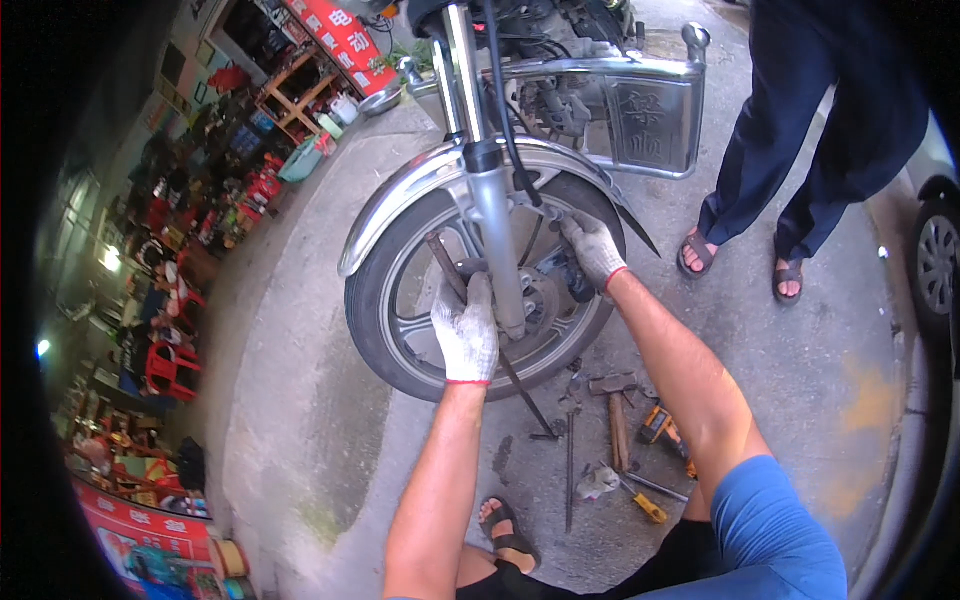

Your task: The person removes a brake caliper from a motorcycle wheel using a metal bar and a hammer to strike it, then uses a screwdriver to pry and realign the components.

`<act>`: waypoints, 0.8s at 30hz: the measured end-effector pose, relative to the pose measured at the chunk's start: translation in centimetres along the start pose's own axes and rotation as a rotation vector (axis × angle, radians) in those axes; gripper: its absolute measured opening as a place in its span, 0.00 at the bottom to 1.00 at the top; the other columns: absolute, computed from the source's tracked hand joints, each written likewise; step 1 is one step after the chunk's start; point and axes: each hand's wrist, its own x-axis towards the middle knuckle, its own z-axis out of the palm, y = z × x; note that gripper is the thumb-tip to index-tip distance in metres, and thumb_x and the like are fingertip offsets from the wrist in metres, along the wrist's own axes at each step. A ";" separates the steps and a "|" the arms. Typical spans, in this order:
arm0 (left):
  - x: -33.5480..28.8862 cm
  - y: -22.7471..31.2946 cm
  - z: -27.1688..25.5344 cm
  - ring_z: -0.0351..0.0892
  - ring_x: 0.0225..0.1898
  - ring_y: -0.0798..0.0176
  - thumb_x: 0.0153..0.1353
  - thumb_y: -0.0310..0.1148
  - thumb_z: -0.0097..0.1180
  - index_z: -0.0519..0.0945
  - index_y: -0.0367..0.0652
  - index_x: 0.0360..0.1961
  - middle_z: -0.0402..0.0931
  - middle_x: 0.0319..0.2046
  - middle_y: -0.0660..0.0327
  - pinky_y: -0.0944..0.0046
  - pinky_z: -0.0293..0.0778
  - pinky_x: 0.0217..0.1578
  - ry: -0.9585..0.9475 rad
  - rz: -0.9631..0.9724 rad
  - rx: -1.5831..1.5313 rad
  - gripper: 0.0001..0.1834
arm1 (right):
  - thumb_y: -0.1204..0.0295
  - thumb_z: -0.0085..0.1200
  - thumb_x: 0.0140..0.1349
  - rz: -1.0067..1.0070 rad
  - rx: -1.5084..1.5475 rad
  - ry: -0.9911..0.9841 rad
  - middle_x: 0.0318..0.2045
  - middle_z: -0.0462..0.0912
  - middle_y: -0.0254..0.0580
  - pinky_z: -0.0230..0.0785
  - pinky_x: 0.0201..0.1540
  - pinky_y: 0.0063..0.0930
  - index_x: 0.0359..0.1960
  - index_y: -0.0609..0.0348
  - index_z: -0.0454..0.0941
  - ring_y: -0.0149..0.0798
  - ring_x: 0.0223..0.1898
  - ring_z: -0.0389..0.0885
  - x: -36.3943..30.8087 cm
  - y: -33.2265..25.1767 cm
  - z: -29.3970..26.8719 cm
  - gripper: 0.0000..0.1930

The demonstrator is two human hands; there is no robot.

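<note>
A motorcycle's front wheel (368,330) stands before me under a chrome fender (385,205). My left hand (466,325), in a white work glove, is closed around a long dark metal bar (520,390) beside the silver fork leg (490,240). The bar slants from the wheel spokes down to the ground, where it ends in a short crosspiece. My right hand (596,250), gloved too, is on the other side of the fork, by the dark brake caliper (572,280) and the lower end of a black hose (515,150). Its fingers are bent in; what they grip is hidden.
A hammer (618,430), a thin rod (570,470), a yellow-handled screwdriver (648,503) and a yellow-black tool (660,428) lie on the concrete below the wheel. A person in dark trousers (780,120) stands at right, near a car wheel (936,255). Cluttered goods (230,190) line the left.
</note>
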 end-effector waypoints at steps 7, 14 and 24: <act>0.7 -2.8 -2.5 0.61 0.16 0.73 0.70 0.43 0.48 0.73 0.50 0.30 0.64 0.18 0.71 0.69 0.58 0.16 0.249 0.101 0.346 0.13 | 0.61 0.48 0.66 -0.122 0.017 0.082 0.35 0.83 0.51 0.70 0.45 0.38 0.37 0.60 0.81 0.50 0.39 0.81 -1.1 -0.5 0.0 0.15; -1.7 -3.1 -9.8 0.60 0.12 0.71 0.70 0.46 0.48 0.69 0.51 0.32 0.62 0.15 0.70 0.68 0.58 0.12 0.483 -0.232 0.193 0.13 | 0.60 0.46 0.65 -0.223 -0.118 0.026 0.39 0.82 0.53 0.69 0.48 0.44 0.38 0.56 0.81 0.56 0.45 0.78 0.0 0.6 -1.5 0.15; -10.6 -16.6 -15.8 0.59 0.10 0.68 0.70 0.43 0.47 0.67 0.47 0.31 0.60 0.14 0.68 0.63 0.62 0.11 0.568 -0.578 0.379 0.13 | 0.60 0.47 0.64 -0.120 0.037 0.007 0.33 0.82 0.55 0.70 0.44 0.41 0.36 0.58 0.82 0.54 0.40 0.80 -0.5 0.7 -1.6 0.16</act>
